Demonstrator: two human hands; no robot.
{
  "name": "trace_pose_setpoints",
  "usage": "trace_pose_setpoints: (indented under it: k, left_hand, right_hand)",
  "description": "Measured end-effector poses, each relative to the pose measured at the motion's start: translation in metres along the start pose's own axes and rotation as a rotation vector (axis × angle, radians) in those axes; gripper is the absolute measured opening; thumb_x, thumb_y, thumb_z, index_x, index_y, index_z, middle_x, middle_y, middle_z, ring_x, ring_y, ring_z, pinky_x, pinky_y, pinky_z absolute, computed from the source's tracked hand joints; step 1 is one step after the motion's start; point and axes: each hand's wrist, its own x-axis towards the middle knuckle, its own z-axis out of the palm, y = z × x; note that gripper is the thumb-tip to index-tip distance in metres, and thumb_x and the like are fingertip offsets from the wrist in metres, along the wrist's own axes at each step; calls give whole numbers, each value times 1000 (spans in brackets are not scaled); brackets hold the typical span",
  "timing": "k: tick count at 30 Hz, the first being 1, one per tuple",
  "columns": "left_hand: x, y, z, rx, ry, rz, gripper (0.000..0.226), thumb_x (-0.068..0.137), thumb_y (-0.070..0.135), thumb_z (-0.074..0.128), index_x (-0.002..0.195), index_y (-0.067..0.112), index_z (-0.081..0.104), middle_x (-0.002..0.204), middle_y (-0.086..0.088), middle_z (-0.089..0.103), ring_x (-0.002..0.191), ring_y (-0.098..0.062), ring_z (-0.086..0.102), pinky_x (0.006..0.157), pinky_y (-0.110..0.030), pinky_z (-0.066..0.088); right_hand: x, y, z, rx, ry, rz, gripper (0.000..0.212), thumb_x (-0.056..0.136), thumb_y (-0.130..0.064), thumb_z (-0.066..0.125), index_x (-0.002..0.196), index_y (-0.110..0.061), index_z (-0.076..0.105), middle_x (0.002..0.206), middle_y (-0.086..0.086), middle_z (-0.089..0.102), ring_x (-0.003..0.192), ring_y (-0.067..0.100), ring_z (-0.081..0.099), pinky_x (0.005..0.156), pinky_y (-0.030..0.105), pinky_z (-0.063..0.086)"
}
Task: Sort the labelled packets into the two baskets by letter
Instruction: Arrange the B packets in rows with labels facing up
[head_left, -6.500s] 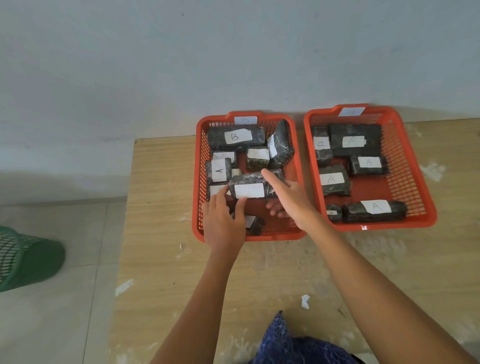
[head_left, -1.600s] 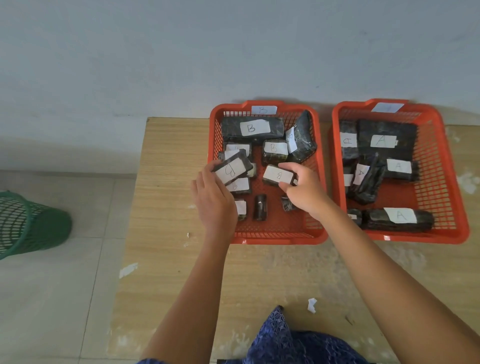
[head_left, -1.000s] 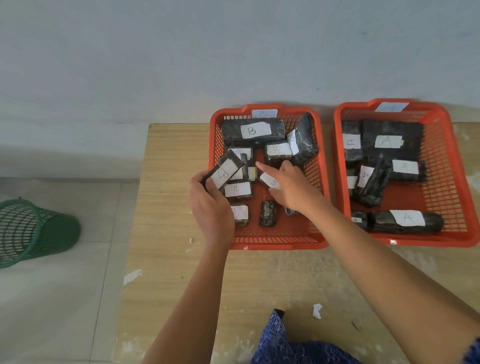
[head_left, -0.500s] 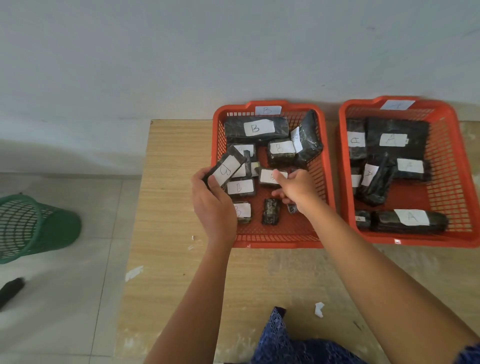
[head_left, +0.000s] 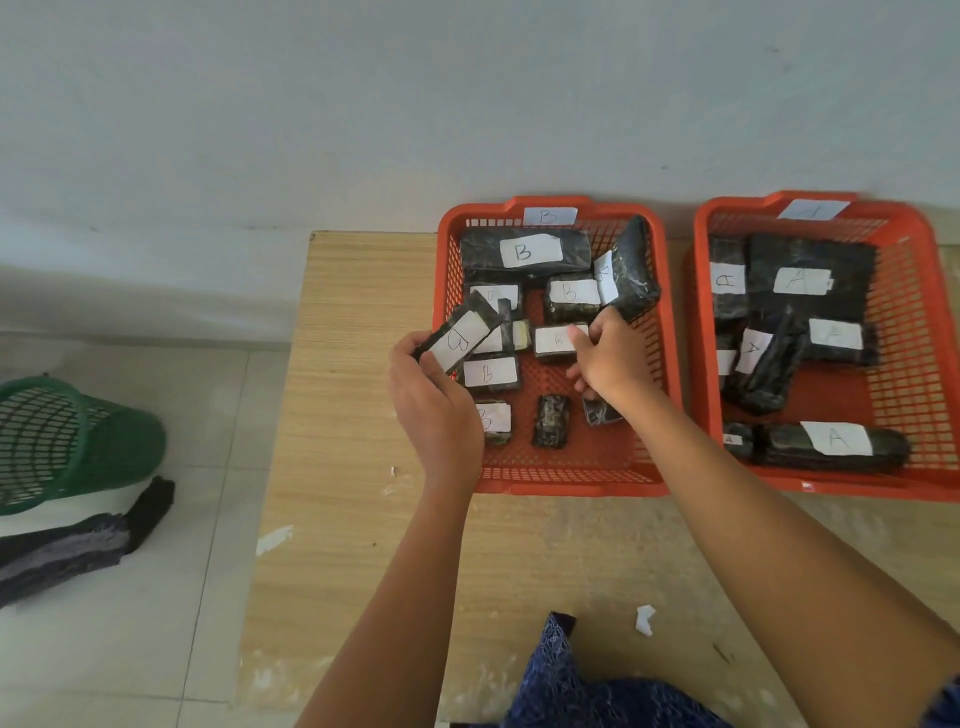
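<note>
Two orange baskets stand side by side at the back of the wooden table (head_left: 358, 519). The left basket (head_left: 571, 475) carries a B tag and holds several black packets with white B labels. The right basket (head_left: 930, 322) holds several packets labelled A. My left hand (head_left: 431, 405) is at the left basket's left wall, gripping a long black packet labelled B (head_left: 460, 340), tilted above the others. My right hand (head_left: 613, 358) reaches into the middle of the left basket with its fingertips on a small B packet (head_left: 553, 343) lying on the basket floor.
A green mesh bin (head_left: 67, 441) stands on the tiled floor at the left, with a dark cloth (head_left: 78, 551) beside it. A scrap of white paper (head_left: 644, 618) lies on the table near my blue patterned clothing (head_left: 582, 686). The wall runs right behind the baskets.
My right hand has set the small B packet down in the middle of the left basket and stays on it. My left hand keeps the long B packet raised at the left wall.
</note>
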Motion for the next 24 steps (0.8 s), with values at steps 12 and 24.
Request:
trace_pose_setpoints:
  k: [12,24]
  left_hand:
    - [0,1,-2,31,-76,75,25,108,9,39,118,17,60,108,3,60,97,-19,57,84,-37,49]
    - [10,18,-22,295,-404,324,19,101,21,63,116,21,75,103,4,70,69,-6,58,79,-24,52]
  right_hand:
    - [-52,11,-12,-606,-312,-391,77,59,-52,89,125,-25,60,118,-1,62,112,21,55,91,43,52]
    - [-71,46,-15,-401,-248,-388,26,81,-29,81,99,-17,67,107,1,63,106,20,58,95,34,48]
